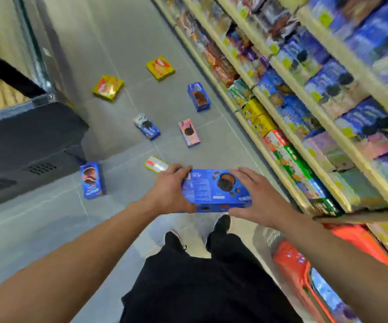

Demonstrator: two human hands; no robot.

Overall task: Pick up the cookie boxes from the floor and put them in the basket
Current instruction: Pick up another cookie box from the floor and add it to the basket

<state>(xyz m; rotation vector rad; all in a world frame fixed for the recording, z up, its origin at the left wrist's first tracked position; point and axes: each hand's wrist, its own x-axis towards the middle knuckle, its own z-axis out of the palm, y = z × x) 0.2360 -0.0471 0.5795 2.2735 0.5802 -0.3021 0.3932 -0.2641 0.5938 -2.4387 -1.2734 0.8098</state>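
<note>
Blue cookie box [214, 191] held up w/ both hands over aisle floor [141, 43], long axis running left–right across the body.

Printed face up, cookie pic toward R end; box roughly level, above the shoes [221, 226]. Left hand [168, 191] clamps L end, fingers curled over far edge, thumb on near edge. Right hand [256, 194] at R end, fingers spread and only lightly bent over the top, more resting than gripping. Both forearms extended fwd, converging on box. Floor grey tile; beyond the grip lie 7 more boxes: blue, pink, yellow, one white/yellow just behind L fingers. Stocked shelves [304, 89] right of the grip; red basket [290, 266] below R forearm. Dark cabinet [25, 145] far left.
</note>
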